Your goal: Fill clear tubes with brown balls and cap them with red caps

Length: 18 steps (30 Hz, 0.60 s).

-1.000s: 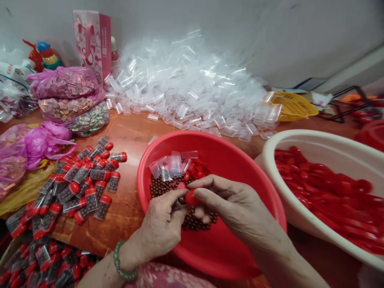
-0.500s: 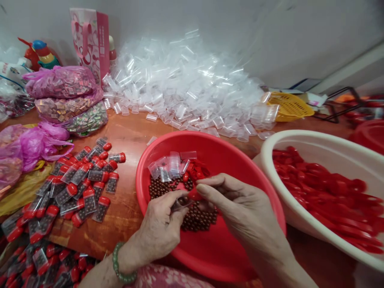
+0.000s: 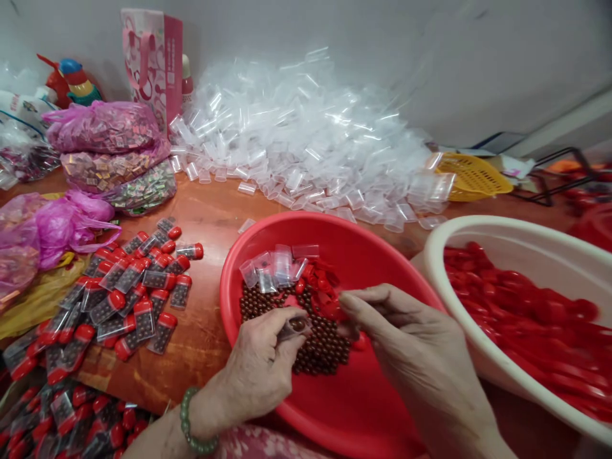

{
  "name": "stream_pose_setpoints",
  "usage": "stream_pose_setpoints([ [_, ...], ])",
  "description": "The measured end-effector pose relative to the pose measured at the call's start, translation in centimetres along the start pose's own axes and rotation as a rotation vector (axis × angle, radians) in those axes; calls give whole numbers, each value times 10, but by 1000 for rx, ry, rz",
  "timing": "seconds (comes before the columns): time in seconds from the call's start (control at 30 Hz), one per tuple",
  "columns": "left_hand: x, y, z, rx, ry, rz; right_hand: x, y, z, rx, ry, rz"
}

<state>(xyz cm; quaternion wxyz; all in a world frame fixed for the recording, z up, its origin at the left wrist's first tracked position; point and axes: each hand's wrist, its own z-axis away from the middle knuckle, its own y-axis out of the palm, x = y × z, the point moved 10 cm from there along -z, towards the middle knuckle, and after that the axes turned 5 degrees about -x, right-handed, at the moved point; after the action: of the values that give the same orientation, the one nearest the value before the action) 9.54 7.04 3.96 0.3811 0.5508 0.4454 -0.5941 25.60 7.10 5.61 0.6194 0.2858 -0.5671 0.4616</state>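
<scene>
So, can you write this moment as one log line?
left hand: holds clear tube, bead showing | right hand: over red basin, grip unclear | red basin: brown beads, loose tubes, red pieces

Right of the hands (image 3: 261, 363), low passage is barred by the white tub (image 3: 540, 255); leftward, bare counter (image 3: 196, 344) is left beside capped tubes (image 3: 131, 277).

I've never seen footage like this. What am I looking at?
No machine here: a person's two bare hands, filmed by one head-worn camera looking forward and down. The left hand holds a small clear tube with a brown ball showing at its end. Beneath the hands, a red basin holds brown balls, loose tubes and red pieces. The right hand hovers above it; whether it grips a red piece is unclear. On the table lie red-capped tubes and a heap of clear tubes.
</scene>
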Motion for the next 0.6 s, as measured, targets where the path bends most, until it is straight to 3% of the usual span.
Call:
stream_pose_setpoints([
  [0.1,-4,1,-1,2,26,5,-4,4,-2,46,46,-117],
  [0.23,-7,0,-2,4,34,24,4,29,2,151,51,-262],
  [0.43,2,-1,-1,-22,-56,129,-3,45,9,276,88,-205],
  [0.5,4,-1,0,-22,-79,189,2,42,11,272,8,-132],
  [0.6,5,-1,0,-11,-112,249,29,37,17,210,-327,76],
])
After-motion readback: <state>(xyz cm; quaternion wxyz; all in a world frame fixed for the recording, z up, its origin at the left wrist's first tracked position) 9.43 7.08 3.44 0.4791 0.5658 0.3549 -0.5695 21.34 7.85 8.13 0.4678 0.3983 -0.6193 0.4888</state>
